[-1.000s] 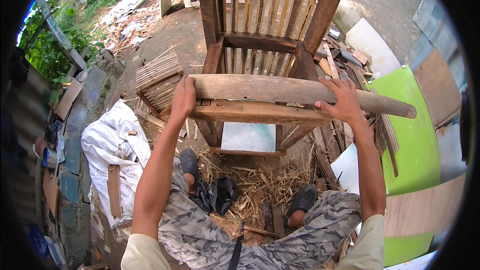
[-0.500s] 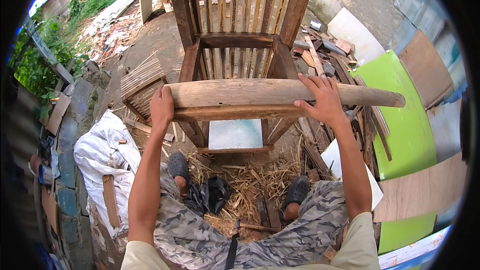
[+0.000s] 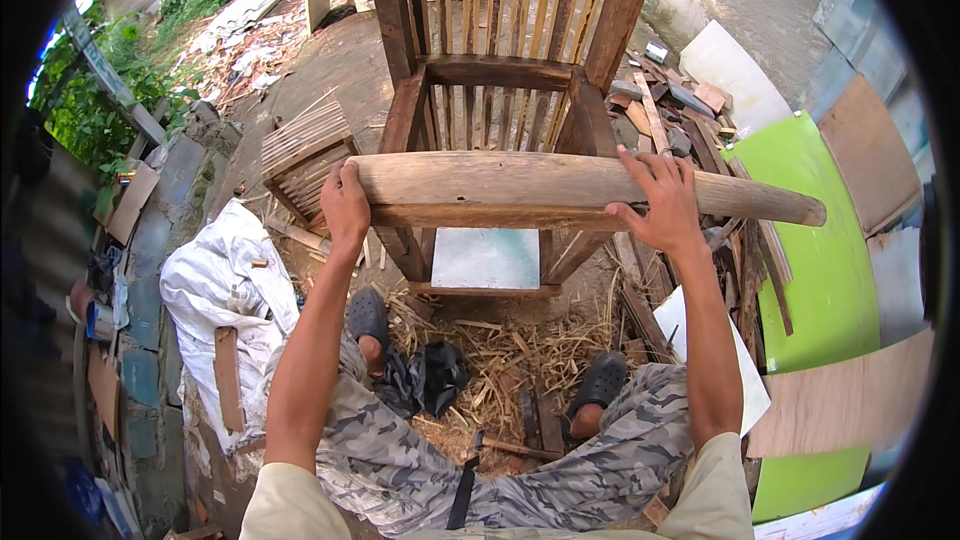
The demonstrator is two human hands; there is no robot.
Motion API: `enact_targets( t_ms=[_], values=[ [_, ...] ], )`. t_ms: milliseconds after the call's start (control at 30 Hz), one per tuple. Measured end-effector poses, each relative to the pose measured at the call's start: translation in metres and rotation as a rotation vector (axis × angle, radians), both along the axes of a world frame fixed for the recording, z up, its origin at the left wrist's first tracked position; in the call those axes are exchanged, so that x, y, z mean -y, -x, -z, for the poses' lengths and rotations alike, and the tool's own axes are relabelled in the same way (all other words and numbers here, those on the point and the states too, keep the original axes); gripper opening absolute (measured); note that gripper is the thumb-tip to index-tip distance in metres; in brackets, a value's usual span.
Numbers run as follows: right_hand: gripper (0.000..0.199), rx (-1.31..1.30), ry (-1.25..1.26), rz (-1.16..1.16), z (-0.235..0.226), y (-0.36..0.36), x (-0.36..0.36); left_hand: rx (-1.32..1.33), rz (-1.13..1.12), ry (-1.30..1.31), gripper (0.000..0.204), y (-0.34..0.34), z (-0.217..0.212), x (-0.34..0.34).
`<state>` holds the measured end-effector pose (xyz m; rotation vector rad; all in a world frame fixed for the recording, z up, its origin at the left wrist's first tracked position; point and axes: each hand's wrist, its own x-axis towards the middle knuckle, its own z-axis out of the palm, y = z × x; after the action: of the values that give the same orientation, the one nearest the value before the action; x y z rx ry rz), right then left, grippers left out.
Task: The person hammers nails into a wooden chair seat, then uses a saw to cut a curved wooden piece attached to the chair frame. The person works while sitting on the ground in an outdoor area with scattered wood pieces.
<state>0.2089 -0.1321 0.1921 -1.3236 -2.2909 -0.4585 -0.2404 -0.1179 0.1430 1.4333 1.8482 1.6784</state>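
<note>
A long, rounded wooden pole (image 3: 470, 180), tapering and curving toward its right end, lies across the front of a dark wooden chair frame (image 3: 500, 71) with a slatted back. My left hand (image 3: 346, 206) is closed around the pole's left end. Farther right, my right hand (image 3: 662, 202) rests over the pole, its fingers spread across the top and its thumb against the near side. Under the pole, a pale board (image 3: 486, 258) shows low within the chair frame. Between my feet lies a hammer (image 3: 515, 448), its head partly hidden.
Wood shavings (image 3: 510, 340) cover the ground by my feet, with a black plastic bag (image 3: 438, 378). A white sack (image 3: 225, 280) and a small slatted wooden piece (image 3: 310, 155) lie left. Scrap wood (image 3: 715, 150) and a green sheet (image 3: 810, 240) are on the right.
The whole view has shifted slightly, so the scene sits farther right in the picture. Both hands keep their hold on the pole, which stays across the chair frame.
</note>
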Motion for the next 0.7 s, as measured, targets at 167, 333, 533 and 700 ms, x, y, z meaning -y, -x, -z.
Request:
enact_targets(
  t_ms=[167,333,533,700],
  values=[
    [0.08,0.008,0.006,0.013,-0.002,0.001,0.001,0.171,0.054,0.036,0.05,-0.001,-0.004,0.006],
    [0.081,0.014,-0.005,0.015,-0.001,0.003,0.003,0.691,0.354,0.42,0.049,0.032,-0.021,0.005],
    [0.073,-0.036,0.0,-0.047,-0.005,-0.005,0.0,0.764,0.437,0.38,0.051,0.033,-0.02,0.005],
    [0.057,-0.211,-0.097,0.074,-0.002,-0.036,-0.006,0.535,0.143,0.372,0.054,0.014,-0.012,-0.006]
  ],
)
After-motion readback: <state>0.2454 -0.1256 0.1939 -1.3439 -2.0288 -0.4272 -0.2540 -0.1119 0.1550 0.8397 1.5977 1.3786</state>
